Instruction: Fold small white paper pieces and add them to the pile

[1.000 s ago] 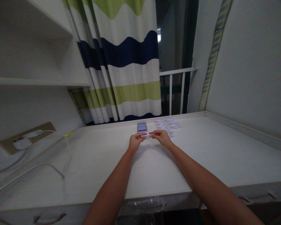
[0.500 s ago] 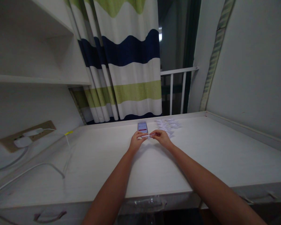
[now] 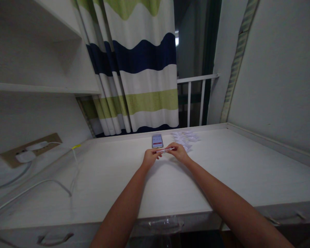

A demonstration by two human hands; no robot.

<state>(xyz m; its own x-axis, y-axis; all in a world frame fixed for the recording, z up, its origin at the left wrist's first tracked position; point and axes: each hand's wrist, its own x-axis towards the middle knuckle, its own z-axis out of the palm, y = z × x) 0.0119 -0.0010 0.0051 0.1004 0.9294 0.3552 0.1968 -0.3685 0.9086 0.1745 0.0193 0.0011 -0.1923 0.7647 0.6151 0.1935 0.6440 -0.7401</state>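
Observation:
Between my two hands a small strip of white paper [image 3: 164, 150] is held just above the table. My left hand [image 3: 150, 157] pinches its left end between thumb and fingers. The right end is gripped by the fingertips of my right hand [image 3: 178, 152]. Just beyond my left hand lies a phone [image 3: 157, 141] with its screen lit. Several small folded white paper pieces [image 3: 184, 136] lie in a group behind my right hand, which partly hides the nearest ones.
The white table [image 3: 113, 186] has a raised rim at the back and right. A white cable [image 3: 49, 180] runs over its left side from chargers in a wall socket [image 3: 28, 151]. A striped curtain [image 3: 150, 82] hangs behind. A shelf [image 3: 41, 89] juts out at upper left.
The fingers of my left hand have shifted lower and away from the phone, so more of it shows. The paper strip is tilted slightly, its right end higher.

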